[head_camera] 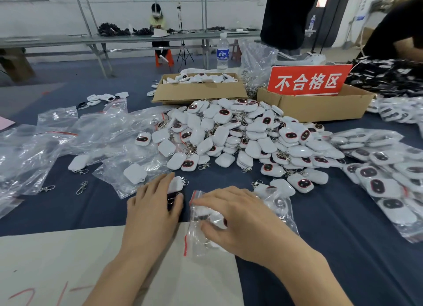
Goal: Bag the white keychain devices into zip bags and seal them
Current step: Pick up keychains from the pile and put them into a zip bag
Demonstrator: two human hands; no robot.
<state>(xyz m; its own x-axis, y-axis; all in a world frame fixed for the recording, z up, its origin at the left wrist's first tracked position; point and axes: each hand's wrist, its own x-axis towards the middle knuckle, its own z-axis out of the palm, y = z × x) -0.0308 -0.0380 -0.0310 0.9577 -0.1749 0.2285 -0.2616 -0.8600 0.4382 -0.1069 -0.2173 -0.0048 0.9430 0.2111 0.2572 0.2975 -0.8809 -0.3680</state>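
In the lower middle of the frame, a zip bag [196, 234] is held by the right hand [238, 216]. Its grip is closed, with the curled fingers and the thumb pinching the clear film near the mouth. Something white is seen inside the bag, most likely one device, but because of the glare on the film this cannot be told for sure. Just to the left, a white keychain device [176, 184] is held by the left hand [155, 205]. This grip is half closed: the fingers are laid over the device and the thumb is bent against its lower side, where a metal ring [171, 200] is seen. Both things lie on the dark blue table [343, 237], in front of the big pile of devices [240, 134] in the centre.

The step in hand is judged to be the filling or the closing of this bag. To do it well, the mouth should be held open by the right grip while the device is slid in body first, so that the clasp and ring are not caught on the red seal strip [185, 244]. Then the air should be pressed out, and the strip should be pinched from one end to the other with no film folded inside. The finished bag is best laid with the bagged devices [384, 184] at the right edge, apart from the empty bags [68, 141] at the left.
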